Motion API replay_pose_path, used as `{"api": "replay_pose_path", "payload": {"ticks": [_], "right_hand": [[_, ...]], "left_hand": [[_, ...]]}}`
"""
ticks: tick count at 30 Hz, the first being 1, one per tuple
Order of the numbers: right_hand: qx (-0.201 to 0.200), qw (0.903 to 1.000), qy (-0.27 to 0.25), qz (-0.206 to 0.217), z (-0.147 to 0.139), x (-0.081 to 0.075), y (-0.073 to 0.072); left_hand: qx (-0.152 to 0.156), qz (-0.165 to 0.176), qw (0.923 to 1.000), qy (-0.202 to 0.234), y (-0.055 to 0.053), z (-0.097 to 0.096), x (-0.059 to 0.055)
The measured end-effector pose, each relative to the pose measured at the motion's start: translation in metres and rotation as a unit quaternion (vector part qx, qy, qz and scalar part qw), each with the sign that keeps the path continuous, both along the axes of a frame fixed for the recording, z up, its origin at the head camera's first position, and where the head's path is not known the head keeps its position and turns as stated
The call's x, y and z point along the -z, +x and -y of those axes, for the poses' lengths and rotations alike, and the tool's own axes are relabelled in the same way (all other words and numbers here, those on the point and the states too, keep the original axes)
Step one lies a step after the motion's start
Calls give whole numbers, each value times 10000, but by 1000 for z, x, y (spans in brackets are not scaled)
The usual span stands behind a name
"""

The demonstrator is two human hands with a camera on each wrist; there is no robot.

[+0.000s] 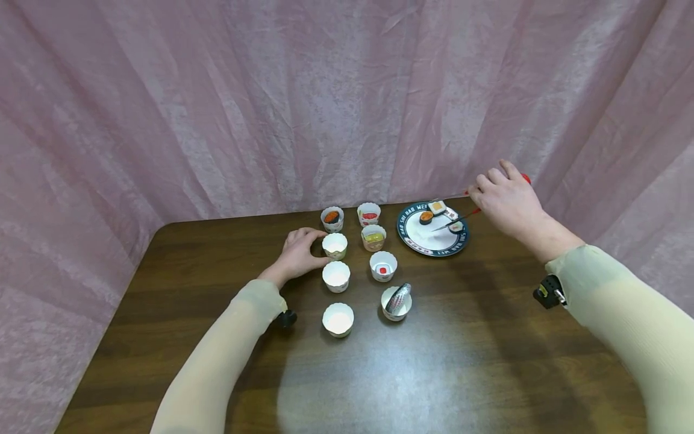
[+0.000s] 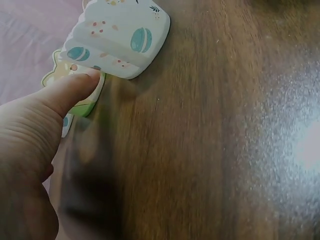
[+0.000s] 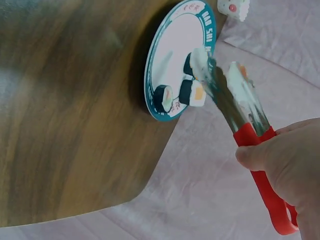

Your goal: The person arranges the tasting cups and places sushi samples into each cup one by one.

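My left hand point(image 1: 300, 252) holds an empty white paper baking cup point(image 1: 335, 246), its thumb at the near side and its fingers at the far side. In the left wrist view, the thumb presses against this green-based cup point(image 2: 84, 107), beside a cup printed with macarons point(image 2: 120, 37). My right hand point(image 1: 506, 199) grips red-handled tongs point(image 3: 265, 187), their metal arms spread apart over a round plate point(image 1: 420, 242) with a dark blue rim. Toy sushi pieces lie on the plate: an orange-topped roll point(image 1: 426, 217), a white and yellow piece point(image 1: 437, 207) and a small roll point(image 1: 455, 227).
Empty baking cups point(image 1: 336, 276) stand nearer in the left column. The far left cup holds orange-topped sushi point(image 1: 331, 217). Right-column cups hold a red piece point(image 1: 369, 216), a yellow piece point(image 1: 373, 238), a red-centred roll point(image 1: 382, 270) and a silvery fish piece point(image 1: 398, 298). Pink curtain point(image 1: 347, 108) hangs behind.
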State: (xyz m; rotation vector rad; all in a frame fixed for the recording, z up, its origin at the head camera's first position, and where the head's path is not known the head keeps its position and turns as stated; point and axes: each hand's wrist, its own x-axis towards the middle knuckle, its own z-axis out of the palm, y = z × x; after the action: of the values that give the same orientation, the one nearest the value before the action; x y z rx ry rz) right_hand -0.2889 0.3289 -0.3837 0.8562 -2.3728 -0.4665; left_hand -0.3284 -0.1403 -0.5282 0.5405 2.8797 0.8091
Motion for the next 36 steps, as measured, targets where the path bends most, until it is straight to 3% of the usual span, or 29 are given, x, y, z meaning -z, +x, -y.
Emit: {"api": "replay_pose_path", "payload": {"ticks": [10,21,26,36], "right_hand": [[669,9950,644,356,14,-5,-17],[1395,9759,1496,755,46,-7,-36],[1453,9715,1703,776,54,-4,-43],[1367,9728,1728,711,61,-2,-48]], "left_hand": [[-228,60,9997,-115,1,-2,5],[-163,-47,9998,-91,1,-7,3],[-172,-111,9997,-115,1,-10,2],[-96,-119,9999,7,-1,-13,2]]}}
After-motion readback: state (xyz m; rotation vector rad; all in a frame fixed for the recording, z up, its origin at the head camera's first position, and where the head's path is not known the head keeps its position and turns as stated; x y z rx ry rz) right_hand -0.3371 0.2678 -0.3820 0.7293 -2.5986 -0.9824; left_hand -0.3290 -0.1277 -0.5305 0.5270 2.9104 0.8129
